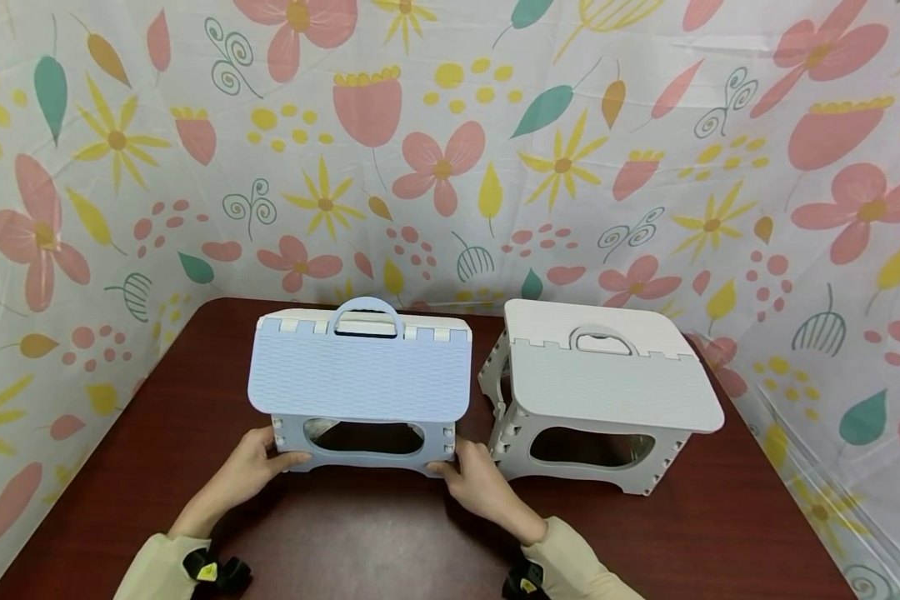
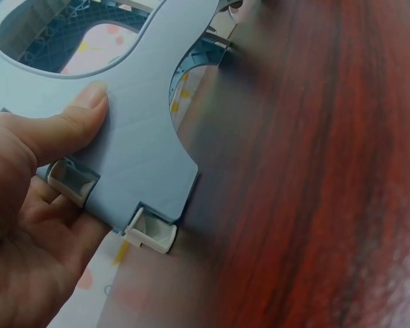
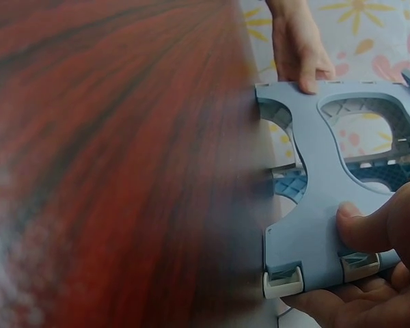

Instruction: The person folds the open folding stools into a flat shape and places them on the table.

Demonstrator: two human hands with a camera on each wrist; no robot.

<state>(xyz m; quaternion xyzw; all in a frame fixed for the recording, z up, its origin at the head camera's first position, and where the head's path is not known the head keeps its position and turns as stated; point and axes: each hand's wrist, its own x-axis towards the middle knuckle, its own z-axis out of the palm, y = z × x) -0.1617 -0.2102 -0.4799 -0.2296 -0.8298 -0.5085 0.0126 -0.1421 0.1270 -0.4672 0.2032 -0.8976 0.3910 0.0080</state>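
Observation:
A light blue and white folding step stool (image 1: 360,371) stands unfolded on the table, its carrying handle raised at the top. At its left side my left hand (image 1: 251,462) grips the lower front leg panel. The left wrist view shows the thumb (image 2: 85,116) on the panel's face and the other fingers behind its hinged edge. My right hand (image 1: 480,479) holds the same panel at the right side. In the right wrist view its thumb (image 3: 359,225) presses the face while the fingers curl under the edge.
A grey and white folding step stool (image 1: 607,375) stands unfolded just to the right, close to my right hand. Both stools are on a dark red-brown wooden table (image 1: 360,533). A flower-patterned cloth (image 1: 435,167) hangs behind and along the sides.

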